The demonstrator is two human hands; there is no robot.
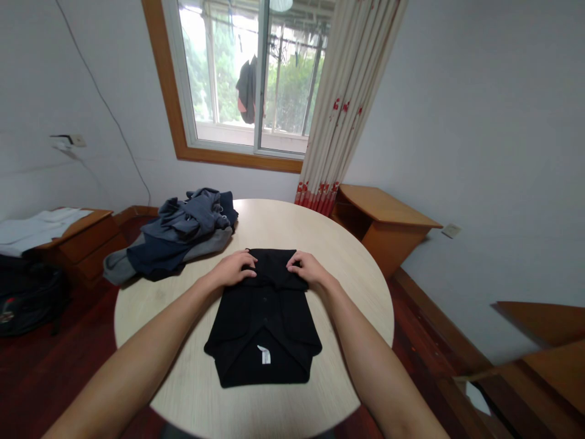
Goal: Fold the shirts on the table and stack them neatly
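Observation:
A black button-front top (pixel 265 305) lies on the round table in front of me, its sides tucked inward. Its V-shaped neck opening and a white label (pixel 264 354) face my body. At the far end, the hem part is folded over into a flat band. My left hand (pixel 235 268) grips the left side of this band, thumb and fingers curled on the cloth. On the opposite side, my right hand (pixel 307 267) holds the band's right end with bent fingers. Some fingertips are hidden in the dark fabric.
A heap of grey and navy clothes (pixel 187 225) lies at the table's (pixel 283 219) back left. A wooden desk (pixel 384 210) stands behind right, near a curtain (pixel 347 103). On the left are a wooden cabinet (pixel 98 244) and a black bag (pixel 31 292).

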